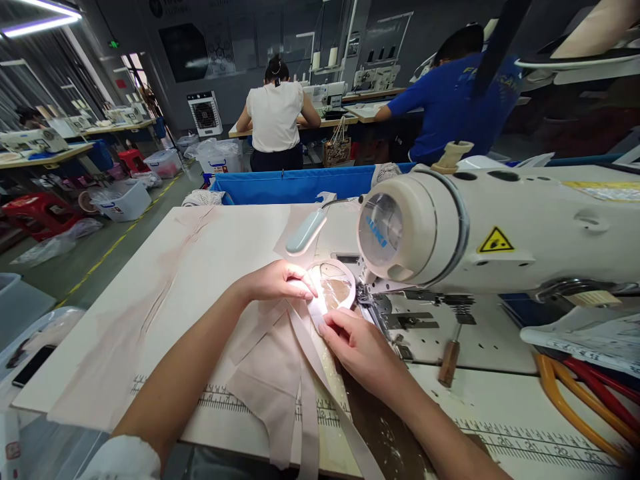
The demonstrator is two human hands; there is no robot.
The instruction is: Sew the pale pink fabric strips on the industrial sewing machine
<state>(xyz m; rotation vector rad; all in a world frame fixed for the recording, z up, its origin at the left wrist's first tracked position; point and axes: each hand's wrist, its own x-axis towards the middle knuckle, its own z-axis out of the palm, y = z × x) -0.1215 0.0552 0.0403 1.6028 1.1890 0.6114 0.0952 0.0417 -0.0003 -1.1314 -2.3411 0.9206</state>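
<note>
Pale pink elastic-like strip [315, 312] runs between my two hands, just left of the sewing machine's needle area. My left hand [283, 280] is closed, its fingertips pressed on the strip's upper part. Lower down, my right hand [353, 340] pinches the same strip between thumb and fingers. Beyond them the band curves in a loop [353, 283] toward the presser foot [364, 293]. Beige cut fabric [275, 383] hangs from under my left hand over the table's front edge, with long strips trailing beside it. The sewing machine [405, 227] stands on the right.
A small lamp [306, 232] glows behind my hands. On the machine bed lies a wooden-handled screwdriver [450, 360]; scissors with orange handles [575, 400] are at the right. A blue cloth bin [290, 187] borders the table's far side. Two people [276, 117] sit working beyond it.
</note>
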